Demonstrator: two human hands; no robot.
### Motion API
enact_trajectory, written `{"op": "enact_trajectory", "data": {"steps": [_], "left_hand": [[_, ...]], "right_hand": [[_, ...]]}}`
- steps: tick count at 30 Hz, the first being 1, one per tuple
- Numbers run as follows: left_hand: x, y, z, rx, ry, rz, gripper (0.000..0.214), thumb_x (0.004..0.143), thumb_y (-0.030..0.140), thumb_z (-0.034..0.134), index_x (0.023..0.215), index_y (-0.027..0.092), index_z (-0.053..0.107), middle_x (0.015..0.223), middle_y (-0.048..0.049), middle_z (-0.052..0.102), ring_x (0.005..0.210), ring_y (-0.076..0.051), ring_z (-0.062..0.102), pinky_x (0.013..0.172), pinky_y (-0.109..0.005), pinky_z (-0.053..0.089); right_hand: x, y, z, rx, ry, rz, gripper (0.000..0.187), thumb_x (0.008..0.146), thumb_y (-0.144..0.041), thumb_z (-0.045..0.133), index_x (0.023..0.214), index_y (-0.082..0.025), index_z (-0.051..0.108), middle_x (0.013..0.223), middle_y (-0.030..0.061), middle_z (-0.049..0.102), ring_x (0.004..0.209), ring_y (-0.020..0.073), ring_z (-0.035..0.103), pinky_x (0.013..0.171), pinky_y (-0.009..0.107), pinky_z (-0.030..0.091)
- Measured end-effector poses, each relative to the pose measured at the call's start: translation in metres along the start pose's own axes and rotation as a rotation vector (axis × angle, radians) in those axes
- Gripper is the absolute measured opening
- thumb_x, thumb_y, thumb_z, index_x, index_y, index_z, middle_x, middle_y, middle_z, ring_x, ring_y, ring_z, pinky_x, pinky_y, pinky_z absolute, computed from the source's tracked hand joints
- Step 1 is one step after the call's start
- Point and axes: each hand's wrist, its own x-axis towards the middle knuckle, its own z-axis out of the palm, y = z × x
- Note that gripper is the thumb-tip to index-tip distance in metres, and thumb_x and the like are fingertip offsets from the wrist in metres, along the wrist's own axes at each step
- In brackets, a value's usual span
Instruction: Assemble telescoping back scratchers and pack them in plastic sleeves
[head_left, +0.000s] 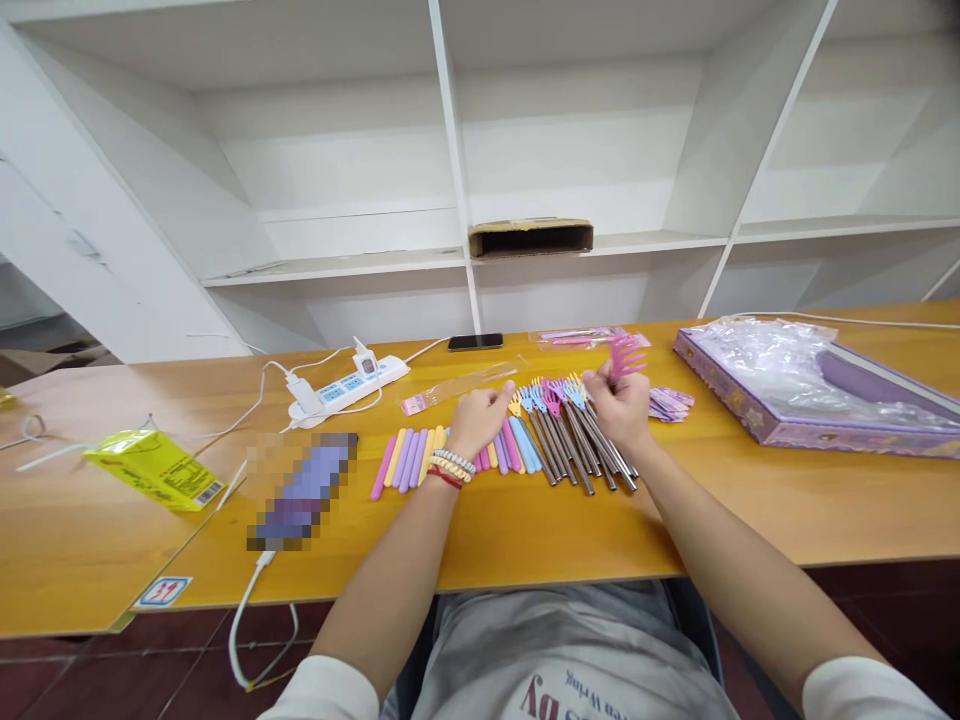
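My right hand (621, 402) is closed on a pink claw-headed back scratcher, whose pink claw (627, 358) sticks up above the fingers. The rest of it is hidden by the hand. Just left of it lies a pile of metal rods (577, 450) with yellow, blue and pink claw heads (551, 393). My left hand (480, 420), wearing beaded bracelets, hovers over or rests on a row of coloured grip sleeves (409, 460) in pink, yellow, purple and blue. Its thumb points up and its fingers look curled; whatever they hold is hidden.
A purple box (757, 415) with clear plastic bags stands at the right, near small printed cards (670, 404). A clear wrapper (465, 383), a black phone (475, 342) and a power strip (349, 392) lie behind. At left are a yellow carton (154, 467) and a blurred-out device (304, 492).
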Motion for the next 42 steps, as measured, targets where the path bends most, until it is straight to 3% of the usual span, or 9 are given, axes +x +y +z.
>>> {"op": "enact_trajectory", "data": {"steps": [5, 9, 13, 16, 20, 26, 32, 39, 42], "left_hand": [[-0.004, 0.012, -0.001, -0.635, 0.076, 0.051, 0.066, 0.085, 0.064, 0.018, 0.074, 0.016, 0.061, 0.068, -0.0044, 0.056, 0.062, -0.013, 0.049, 0.062, -0.025, 0.040], [-0.008, 0.016, 0.006, -0.730, 0.023, 0.025, 0.067, 0.084, 0.064, 0.016, 0.074, 0.016, 0.061, 0.075, -0.0065, 0.059, 0.070, -0.013, 0.052, 0.070, -0.025, 0.043], [-0.017, 0.017, 0.014, -0.647, -0.064, 0.087, 0.052, 0.083, 0.058, 0.037, 0.069, 0.015, 0.062, 0.068, -0.0033, 0.056, 0.066, -0.012, 0.050, 0.065, -0.024, 0.041], [-0.019, 0.017, 0.018, -0.661, -0.016, 0.092, 0.041, 0.081, 0.048, 0.047, 0.064, 0.014, 0.060, 0.058, -0.0004, 0.051, 0.058, -0.010, 0.046, 0.058, -0.023, 0.037], [-0.008, 0.012, 0.016, -0.800, 0.094, -0.044, 0.040, 0.079, 0.045, 0.050, 0.058, 0.013, 0.059, 0.051, 0.0007, 0.045, 0.049, -0.008, 0.043, 0.049, -0.022, 0.033], [0.014, -0.008, 0.000, -1.003, 0.451, -0.237, 0.034, 0.077, 0.043, 0.048, 0.059, 0.015, 0.054, 0.049, 0.0038, 0.040, 0.042, -0.006, 0.035, 0.042, -0.020, 0.026], [0.014, -0.014, 0.006, -0.767, 0.375, -0.176, 0.026, 0.075, 0.037, 0.051, 0.059, 0.016, 0.053, 0.050, 0.0043, 0.040, 0.045, -0.008, 0.035, 0.046, -0.022, 0.028], [0.005, -0.006, 0.011, -0.393, 0.259, -0.048, 0.027, 0.077, 0.034, 0.049, 0.057, 0.017, 0.052, 0.052, 0.0034, 0.044, 0.055, -0.011, 0.042, 0.054, -0.024, 0.031], [0.004, -0.007, 0.012, -0.270, 0.260, -0.010, 0.027, 0.079, 0.033, 0.048, 0.058, 0.017, 0.054, 0.054, 0.0030, 0.048, 0.058, -0.011, 0.046, 0.057, -0.025, 0.032]], "right_hand": [[-0.013, -0.001, 0.016, -0.852, -0.353, -0.279, 0.016, 0.073, -0.029, 0.053, 0.063, -0.017, 0.054, 0.066, 0.0075, 0.058, 0.069, 0.0187, 0.050, 0.067, 0.031, 0.031], [-0.022, -0.005, 0.027, -1.028, -0.516, -0.339, 0.019, 0.076, -0.028, 0.050, 0.074, -0.015, 0.063, 0.077, 0.0120, 0.064, 0.080, 0.0237, 0.056, 0.075, 0.034, 0.032], [-0.028, -0.007, 0.030, -1.084, -0.599, -0.264, 0.019, 0.073, -0.029, 0.052, 0.073, -0.015, 0.066, 0.073, 0.0125, 0.066, 0.072, 0.0233, 0.059, 0.069, 0.033, 0.034], [-0.032, -0.010, 0.030, -1.101, -0.578, -0.204, 0.021, 0.074, -0.032, 0.051, 0.073, -0.017, 0.066, 0.073, 0.0118, 0.067, 0.070, 0.0235, 0.061, 0.065, 0.031, 0.035], [-0.035, -0.012, 0.033, -1.045, -0.560, -0.184, 0.024, 0.076, -0.035, 0.049, 0.085, -0.017, 0.063, 0.072, 0.0088, 0.066, 0.067, 0.0224, 0.060, 0.061, 0.028, 0.035], [-0.016, -0.003, 0.018, -0.589, -0.431, -0.255, 0.016, 0.080, -0.023, 0.046, 0.091, -0.015, 0.056, 0.073, 0.0040, 0.061, 0.063, 0.0130, 0.054, 0.061, 0.022, 0.036], [0.015, 0.008, -0.014, -0.465, -0.191, -0.205, 0.032, 0.089, -0.037, 0.040, 0.069, -0.016, 0.053, 0.059, 0.0006, 0.050, 0.056, 0.0109, 0.044, 0.056, 0.023, 0.031], [0.024, 0.014, -0.022, -0.556, -0.177, 0.208, 0.021, 0.077, -0.032, 0.051, 0.091, -0.017, 0.050, 0.060, -0.0014, 0.052, 0.054, 0.0129, 0.047, 0.053, 0.023, 0.031], [0.020, 0.021, -0.015, -0.494, -0.256, 0.297, 0.017, 0.072, -0.025, 0.052, 0.086, -0.017, 0.050, 0.062, -0.0011, 0.054, 0.050, 0.0117, 0.050, 0.050, 0.023, 0.034]]}}
